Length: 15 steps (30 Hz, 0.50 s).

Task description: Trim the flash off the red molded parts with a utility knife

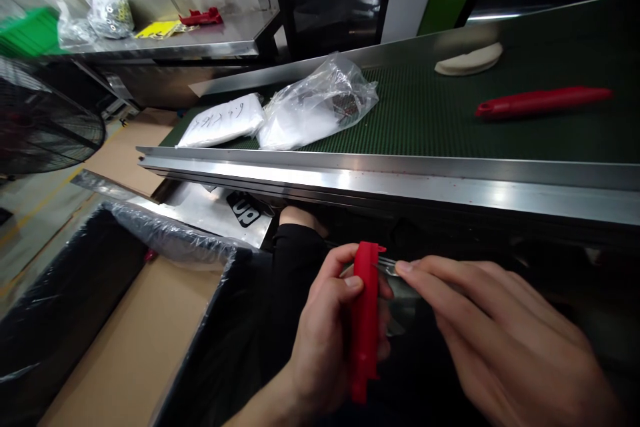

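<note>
Left hand (325, 327) grips a red handle (364, 320), matt moulded plastic, smooth. Right hand (500, 340) pinches a small shiny metal piece (387, 265), possibly a spring; blurred. Conveyor belt (450, 120) upper right: dark green, ribbed, matt rubbery look. Its rail (400, 177): brushed metal, glossy. Clear bags (315, 103) centre top: crinkled glossy plastic film. Lower left box (135, 347): matt brown cardboard, with a black glossy film liner (60, 287).
</note>
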### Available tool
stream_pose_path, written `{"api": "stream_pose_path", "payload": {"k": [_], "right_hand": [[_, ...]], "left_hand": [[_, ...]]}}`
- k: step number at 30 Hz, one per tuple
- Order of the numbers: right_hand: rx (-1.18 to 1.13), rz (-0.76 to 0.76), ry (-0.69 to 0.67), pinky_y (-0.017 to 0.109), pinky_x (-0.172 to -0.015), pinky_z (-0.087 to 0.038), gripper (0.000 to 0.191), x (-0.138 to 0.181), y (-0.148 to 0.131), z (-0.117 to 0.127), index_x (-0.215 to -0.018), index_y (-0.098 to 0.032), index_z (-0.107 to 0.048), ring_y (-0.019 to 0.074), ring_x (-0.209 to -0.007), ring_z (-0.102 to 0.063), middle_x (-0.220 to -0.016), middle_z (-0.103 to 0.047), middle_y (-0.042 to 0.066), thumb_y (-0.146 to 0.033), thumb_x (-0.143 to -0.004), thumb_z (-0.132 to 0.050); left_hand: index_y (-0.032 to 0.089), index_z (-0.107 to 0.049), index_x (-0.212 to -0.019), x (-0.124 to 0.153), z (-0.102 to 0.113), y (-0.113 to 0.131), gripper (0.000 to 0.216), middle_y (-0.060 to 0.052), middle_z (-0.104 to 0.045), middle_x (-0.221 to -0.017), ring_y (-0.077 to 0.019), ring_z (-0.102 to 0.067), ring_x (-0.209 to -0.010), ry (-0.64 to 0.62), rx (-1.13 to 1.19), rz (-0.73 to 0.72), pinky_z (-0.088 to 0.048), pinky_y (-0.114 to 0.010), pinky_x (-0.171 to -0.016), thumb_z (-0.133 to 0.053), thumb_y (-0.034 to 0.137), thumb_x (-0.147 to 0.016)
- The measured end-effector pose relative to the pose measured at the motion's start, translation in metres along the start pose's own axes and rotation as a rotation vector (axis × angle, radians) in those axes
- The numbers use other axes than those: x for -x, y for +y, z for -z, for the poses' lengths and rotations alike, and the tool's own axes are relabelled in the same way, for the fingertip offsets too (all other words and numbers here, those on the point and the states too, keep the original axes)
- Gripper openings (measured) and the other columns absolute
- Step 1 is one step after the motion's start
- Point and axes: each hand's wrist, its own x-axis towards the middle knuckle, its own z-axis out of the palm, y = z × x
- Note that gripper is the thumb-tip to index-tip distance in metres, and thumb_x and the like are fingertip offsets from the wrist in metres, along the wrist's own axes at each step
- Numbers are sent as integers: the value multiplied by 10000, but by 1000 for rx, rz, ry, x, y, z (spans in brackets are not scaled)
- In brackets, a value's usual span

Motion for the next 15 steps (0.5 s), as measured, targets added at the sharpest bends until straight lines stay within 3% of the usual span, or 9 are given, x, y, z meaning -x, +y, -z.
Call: {"api": "stream_pose_path", "payload": {"k": [9,15], "right_hand": [[5,60,-48,377,-903,-393,569,14,-2,-6,-1356,-176,-543,223,-1066,-537,-1211,-582,87,39,-837,-452],[22,106,-93,376,-898,-377,573,23,-6,-7,-1365,-194,-539,231,-1054,-530,-1230,-586,72,6,-833,-473]], "left_hand": [[234,-537,-1080,-7,-3,11,223,-7,-588,-824,-71,-481,-488,5,-45,-26,-408,-157,-409,-458,265,-874],[231,-527,-1088,-14,-4,17,237,-16,-579,-809,-97,-481,-569,3,-49,-57,-406,-146,-417,-474,262,-859]]}}
